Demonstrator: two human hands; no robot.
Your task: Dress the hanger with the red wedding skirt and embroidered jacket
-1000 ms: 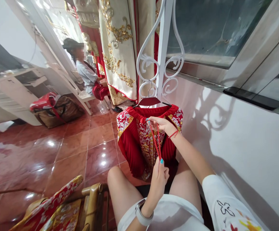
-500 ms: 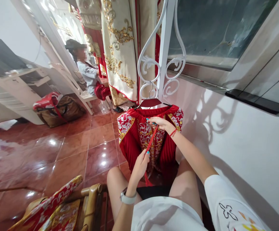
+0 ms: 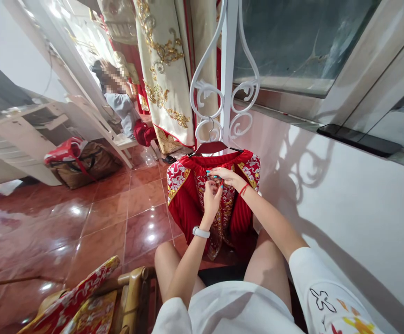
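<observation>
A red garment (image 3: 188, 218) with silver-and-gold embroidered panels hangs on a dark hanger (image 3: 210, 148) in front of my knees. At its gathered neckline my right hand (image 3: 227, 176) is closed, fingers pointing left, on a red cord. My left hand (image 3: 212, 199) meets it from just below, its thumb and fingers pinched together on the cord. Only a small bit of the red cord (image 3: 221, 183) shows between the hands; my fingers hide the rest.
White scrolled ironwork (image 3: 227, 74) carries the hanger, with a cream gold-trimmed cloth (image 3: 163, 74) beside it. A bamboo seat (image 3: 132, 297) with embroidered pieces (image 3: 83, 292) stands lower left. Further off are a brown bag (image 3: 86, 164) and a seated person (image 3: 123, 111). A white wall (image 3: 355, 208) is close right.
My left hand has moved up from the lower part of the cord to my right hand at the neckline. The stretched cord no longer shows. The seated person has raised an arm toward the head.
</observation>
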